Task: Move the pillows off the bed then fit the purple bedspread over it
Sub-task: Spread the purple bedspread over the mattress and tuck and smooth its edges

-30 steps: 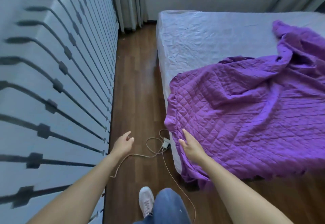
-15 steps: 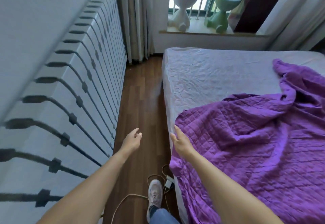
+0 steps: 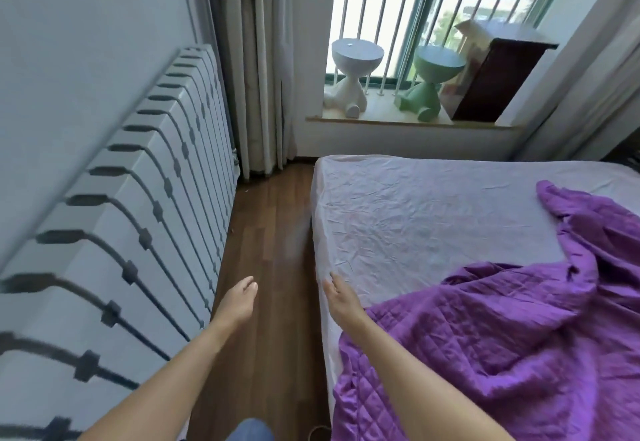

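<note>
Left hand (image 3: 239,302) loose, empty, over wood floor (image 3: 273,267) beside bed (image 3: 415,218). Right hand (image 3: 343,302) flat, fingers extended, gripping nothing, at bed's near edge. Purple bedspread (image 3: 502,354) bunched over near-right half. Beyond: bare sheet, no pillows, window sill (image 3: 408,121).

One bed (image 3: 415,218) with one pale sheet on it. One purple bedspread (image 3: 512,343), bunched on the near right part. Two hands in view: one left hand (image 3: 239,303), one right hand (image 3: 343,302), both empty with fingers loose. Two figure-shaped stools on the windowsill: one white (image 3: 353,73), one green (image 3: 431,82). One dark wooden cabinet (image 3: 495,80) beside them. One curtain (image 3: 256,66) at left, one at right (image 3: 588,69). No pillows counted.
</note>
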A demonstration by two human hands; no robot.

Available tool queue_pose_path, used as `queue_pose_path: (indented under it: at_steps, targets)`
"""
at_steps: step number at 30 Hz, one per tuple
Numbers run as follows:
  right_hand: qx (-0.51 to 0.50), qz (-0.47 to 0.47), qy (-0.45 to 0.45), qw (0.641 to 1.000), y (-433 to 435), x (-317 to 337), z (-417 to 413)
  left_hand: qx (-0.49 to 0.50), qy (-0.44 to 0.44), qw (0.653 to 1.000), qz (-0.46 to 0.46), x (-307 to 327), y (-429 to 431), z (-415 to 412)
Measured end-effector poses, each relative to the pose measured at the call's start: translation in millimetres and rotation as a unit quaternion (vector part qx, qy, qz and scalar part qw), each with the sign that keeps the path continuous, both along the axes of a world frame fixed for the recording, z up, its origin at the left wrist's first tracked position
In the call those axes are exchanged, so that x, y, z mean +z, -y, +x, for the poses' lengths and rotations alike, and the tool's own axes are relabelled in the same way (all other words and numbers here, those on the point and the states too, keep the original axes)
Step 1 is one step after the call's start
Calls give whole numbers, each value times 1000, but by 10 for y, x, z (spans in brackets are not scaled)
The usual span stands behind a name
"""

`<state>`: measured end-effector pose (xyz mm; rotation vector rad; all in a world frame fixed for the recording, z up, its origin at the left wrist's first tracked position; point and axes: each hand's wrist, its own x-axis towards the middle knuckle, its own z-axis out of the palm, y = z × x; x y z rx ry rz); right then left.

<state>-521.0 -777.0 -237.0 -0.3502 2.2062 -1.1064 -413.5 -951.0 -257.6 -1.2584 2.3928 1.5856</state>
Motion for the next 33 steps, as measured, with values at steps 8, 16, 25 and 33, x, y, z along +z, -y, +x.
queue_pose_path:
  at_steps: [8, 16, 25, 33]
  targets:
    - [-49, -52, 47, 996, 952, -34, -1089, -12, -23, 1000, 7, 38, 938, -1328]
    - [-96, -97, 21, 990, 2144, 513, -2553, -3, -94, 995, 44, 591, 2043, -2816]
    - [-153, -175, 12, 973, 2871, 742, -3778, -7, -167, 982, 84, 989, 2836, -4009]
    - [-178, -200, 23, 963, 3206, 613, -5028, -42, -173, 976, 127, 882, 3196, -5460]
